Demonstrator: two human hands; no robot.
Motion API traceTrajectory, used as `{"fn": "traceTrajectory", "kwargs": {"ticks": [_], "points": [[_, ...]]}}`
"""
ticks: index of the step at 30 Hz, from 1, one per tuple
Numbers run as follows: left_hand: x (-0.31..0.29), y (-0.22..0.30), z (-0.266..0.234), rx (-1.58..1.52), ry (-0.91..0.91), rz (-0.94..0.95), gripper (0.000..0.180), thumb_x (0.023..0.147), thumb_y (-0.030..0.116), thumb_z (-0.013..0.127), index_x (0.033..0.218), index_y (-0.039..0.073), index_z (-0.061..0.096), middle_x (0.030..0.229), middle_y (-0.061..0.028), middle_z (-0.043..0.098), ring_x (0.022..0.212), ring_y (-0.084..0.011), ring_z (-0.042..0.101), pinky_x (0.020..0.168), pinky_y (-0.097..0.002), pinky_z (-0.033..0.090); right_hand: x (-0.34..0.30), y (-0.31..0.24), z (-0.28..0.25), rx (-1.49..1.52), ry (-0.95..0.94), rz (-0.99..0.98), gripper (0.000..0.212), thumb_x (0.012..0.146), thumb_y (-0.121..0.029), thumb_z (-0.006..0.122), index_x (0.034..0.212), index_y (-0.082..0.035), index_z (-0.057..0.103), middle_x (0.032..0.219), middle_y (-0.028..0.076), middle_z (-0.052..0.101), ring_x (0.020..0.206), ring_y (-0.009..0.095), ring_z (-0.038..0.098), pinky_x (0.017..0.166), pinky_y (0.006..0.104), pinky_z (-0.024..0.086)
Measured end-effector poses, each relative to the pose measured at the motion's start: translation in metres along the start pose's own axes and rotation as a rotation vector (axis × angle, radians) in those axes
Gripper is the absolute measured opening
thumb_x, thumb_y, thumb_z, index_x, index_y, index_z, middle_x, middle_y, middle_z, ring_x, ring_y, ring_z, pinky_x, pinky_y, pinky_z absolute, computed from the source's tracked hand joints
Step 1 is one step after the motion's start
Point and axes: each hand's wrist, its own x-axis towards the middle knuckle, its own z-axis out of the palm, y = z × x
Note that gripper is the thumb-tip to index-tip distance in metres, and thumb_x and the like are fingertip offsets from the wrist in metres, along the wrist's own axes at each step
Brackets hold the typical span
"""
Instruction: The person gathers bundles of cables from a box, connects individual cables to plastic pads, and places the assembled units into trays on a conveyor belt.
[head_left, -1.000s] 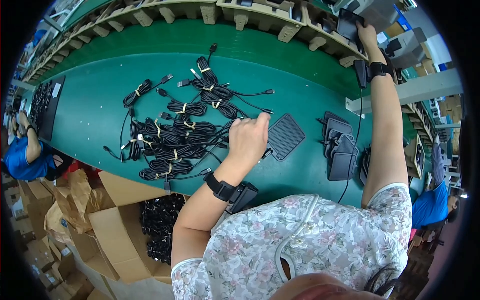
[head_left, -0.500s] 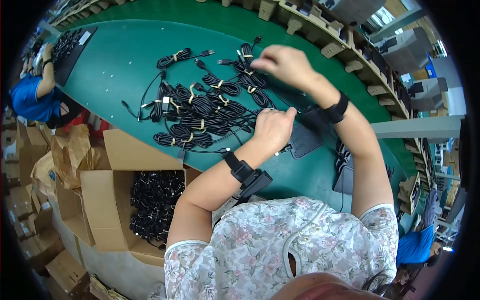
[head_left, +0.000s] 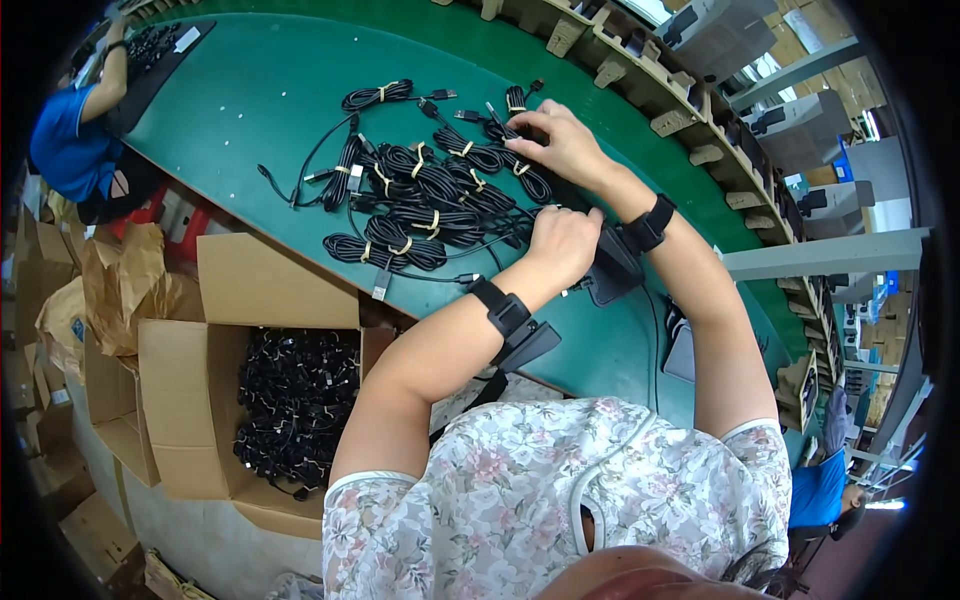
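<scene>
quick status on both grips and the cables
Left grip curled, fingertips hidden. Right grip open at bundled black cables. Possibly in the way: overlapping cables.

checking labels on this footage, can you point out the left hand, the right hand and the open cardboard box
left hand (head_left: 562,244): head view, on the back of the hand
right hand (head_left: 570,147): head view, on the back of the hand
open cardboard box (head_left: 176,412): head view, on its left flap

You look through the left of your two head-worn fisheye cameras, which faces down past your flowered shirt (head_left: 560,480) onto your left hand (head_left: 565,243) and right hand (head_left: 562,143), close below, with the green worktop (head_left: 250,95) running off leftward.
</scene>
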Motion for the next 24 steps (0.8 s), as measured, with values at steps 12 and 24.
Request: {"fn": "traceTrajectory", "kwargs": {"ticks": [12, 24], "points": [[0.025, -0.008, -0.002, -0.958, 0.231, -0.202, 0.037, 0.089, 0.034, 0.058, 0.109, 0.003, 0.053, 0.072, -0.0076, 0.061, 0.060, -0.0143, 0.058, 0.056, -0.0285, 0.045, -0.015, -0.020, -0.060, 0.913, 0.171, 0.286, 0.033, 0.091, -0.026, 0.057, 0.112, 0.000, 0.053, 0.091, 0.007, 0.062, 0.082, 0.017, 0.060, 0.075, 0.0294, 0.048], [0.024, -0.015, -0.021, -1.969, -0.160, -0.310, 0.069, 0.089, 0.052, 0.052, 0.133, 0.002, 0.034, 0.087, -0.0086, 0.057, 0.060, -0.0111, 0.053, 0.048, -0.0213, 0.037, -0.070, -0.076, -0.100, -0.001, 0.293, -0.037, 0.034, 0.097, -0.023, 0.047, 0.125, -0.003, 0.045, 0.090, 0.002, 0.055, 0.074, 0.009, 0.047, 0.070, 0.0234, 0.042]]}}
